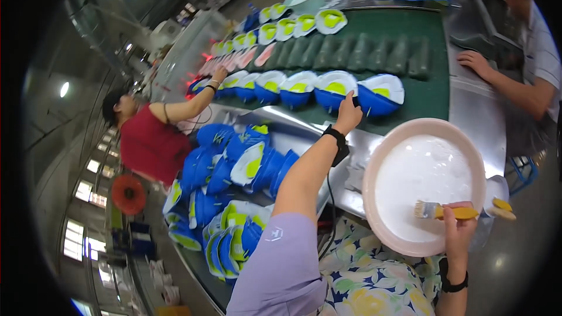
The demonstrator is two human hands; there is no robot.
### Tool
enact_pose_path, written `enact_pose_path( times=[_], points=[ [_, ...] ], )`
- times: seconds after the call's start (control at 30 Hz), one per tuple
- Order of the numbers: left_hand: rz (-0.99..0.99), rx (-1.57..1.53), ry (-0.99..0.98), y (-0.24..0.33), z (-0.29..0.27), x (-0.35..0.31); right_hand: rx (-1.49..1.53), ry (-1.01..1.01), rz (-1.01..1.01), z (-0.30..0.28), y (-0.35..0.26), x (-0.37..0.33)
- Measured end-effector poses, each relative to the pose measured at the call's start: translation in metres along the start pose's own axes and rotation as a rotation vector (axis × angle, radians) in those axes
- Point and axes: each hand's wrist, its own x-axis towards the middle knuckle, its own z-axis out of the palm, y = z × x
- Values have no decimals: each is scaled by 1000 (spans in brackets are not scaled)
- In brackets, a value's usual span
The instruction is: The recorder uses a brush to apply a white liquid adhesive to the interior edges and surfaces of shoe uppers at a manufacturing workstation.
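Note:
My left hand [349, 117] reaches across to the green work surface, its fingers closed at the right edge of a blue shoe upper [329, 100] with a white and yellow-green inside. Just to the right of that hand stands another blue upper [380, 96]. My right hand [459, 228] grips the yellow handle of a flat paintbrush [430, 209]. The brush's bristles point left over a pale pink basin [374, 231] of white liquid [415, 169]; whether they touch the liquid I cannot tell.
Blue uppers [219, 167] lie heaped in a metal tray at left. Dark shoe-shaped pieces [357, 52] and pink ones [264, 55] form a row behind my left hand. A person in red [155, 140] reaches in from the left; another person's hand [475, 63] rests at the right.

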Motion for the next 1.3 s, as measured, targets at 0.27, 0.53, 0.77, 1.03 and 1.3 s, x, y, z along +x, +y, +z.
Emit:
enact_pose_path(
  times=[0.27, 0.53, 0.77, 1.03, 1.3],
  points=[
    [-179, 838, -640, -79, -206, -172, -130, 8, -130, 10, -8, -2],
    [-83, 837, -552, -47, -212, -235, -178, 4, -206, 9, -14, -11],
    [-149, -843, -94, 27, -290, -195, -122, 43, -196, 17, -1, -3],
    [283, 685, 22, -21, -211, -244, -185, 15, -204, 6, 7, -12],
    [676, 602, -590, -25, -206, -198, -322, -6, -165, 0, 12, 5]
  ],
)
